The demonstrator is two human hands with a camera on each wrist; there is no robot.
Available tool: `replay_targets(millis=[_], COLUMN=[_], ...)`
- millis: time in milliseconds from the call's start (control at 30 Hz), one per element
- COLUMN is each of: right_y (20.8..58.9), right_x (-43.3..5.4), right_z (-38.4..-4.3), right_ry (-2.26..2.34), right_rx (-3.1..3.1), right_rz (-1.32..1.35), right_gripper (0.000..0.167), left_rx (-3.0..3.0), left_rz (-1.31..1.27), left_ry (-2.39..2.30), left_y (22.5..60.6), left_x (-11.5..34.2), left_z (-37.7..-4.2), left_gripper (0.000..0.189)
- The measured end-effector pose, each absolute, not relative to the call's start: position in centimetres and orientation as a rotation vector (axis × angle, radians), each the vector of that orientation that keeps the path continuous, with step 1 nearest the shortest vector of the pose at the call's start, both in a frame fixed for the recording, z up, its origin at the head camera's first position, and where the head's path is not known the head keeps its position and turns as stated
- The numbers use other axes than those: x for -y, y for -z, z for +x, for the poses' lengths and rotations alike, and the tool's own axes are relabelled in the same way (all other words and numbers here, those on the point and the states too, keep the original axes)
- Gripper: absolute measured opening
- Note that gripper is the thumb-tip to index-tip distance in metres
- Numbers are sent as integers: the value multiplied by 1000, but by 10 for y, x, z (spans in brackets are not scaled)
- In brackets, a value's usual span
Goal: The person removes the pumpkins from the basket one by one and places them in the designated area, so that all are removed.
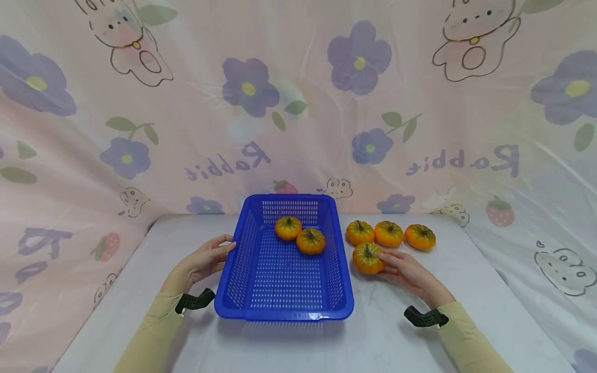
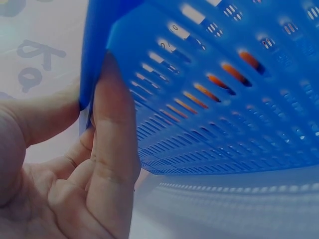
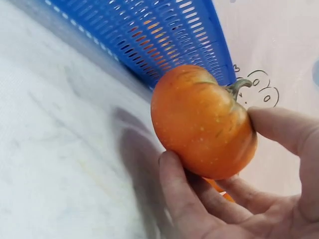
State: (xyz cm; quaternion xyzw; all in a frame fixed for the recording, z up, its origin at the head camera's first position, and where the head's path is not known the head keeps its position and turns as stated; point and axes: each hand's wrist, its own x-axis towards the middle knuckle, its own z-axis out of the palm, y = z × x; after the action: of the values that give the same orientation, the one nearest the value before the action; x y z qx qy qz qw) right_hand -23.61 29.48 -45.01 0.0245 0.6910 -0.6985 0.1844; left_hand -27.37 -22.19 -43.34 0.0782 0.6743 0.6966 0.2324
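Note:
A blue perforated plastic basket (image 1: 284,315) stands in the middle of the table, with two small orange pumpkins (image 1: 287,228) inside near its far end. My left hand (image 1: 205,261) pinches the basket's left rim, thumb on the outer edge and fingers beneath, as the left wrist view shows. To the right of the basket, my right hand (image 1: 408,272) holds another small pumpkin (image 3: 199,122) between thumb and fingers. In the right wrist view this pumpkin hangs above the table, its shadow below it and its stem toward the backdrop.
Three more pumpkins (image 1: 389,234) sit in a row on the white table (image 1: 392,336), right of the basket and behind the held one. A pastel curtain (image 1: 303,134) printed with rabbits and flowers hangs behind the table and along its sides.

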Motion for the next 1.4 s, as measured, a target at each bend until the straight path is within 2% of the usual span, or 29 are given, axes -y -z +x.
replay_targets(millis=[300, 700, 1400], right_y=[457, 456, 445], right_x=[-293, -290, -295], right_z=[-238, -236, -229], right_ry=[1945, 1830, 1687], right_rx=[-1975, -2091, -2250], right_rz=[106, 109, 126], right_gripper=[63, 72, 60], left_rx=[-1835, -1825, -1792], left_rz=[190, 187, 178], left_ry=[-1946, -1945, -1965], left_y=[433, 435, 432], left_x=[221, 222, 219], left_z=[-273, -274, -273], left_gripper=[24, 24, 29])
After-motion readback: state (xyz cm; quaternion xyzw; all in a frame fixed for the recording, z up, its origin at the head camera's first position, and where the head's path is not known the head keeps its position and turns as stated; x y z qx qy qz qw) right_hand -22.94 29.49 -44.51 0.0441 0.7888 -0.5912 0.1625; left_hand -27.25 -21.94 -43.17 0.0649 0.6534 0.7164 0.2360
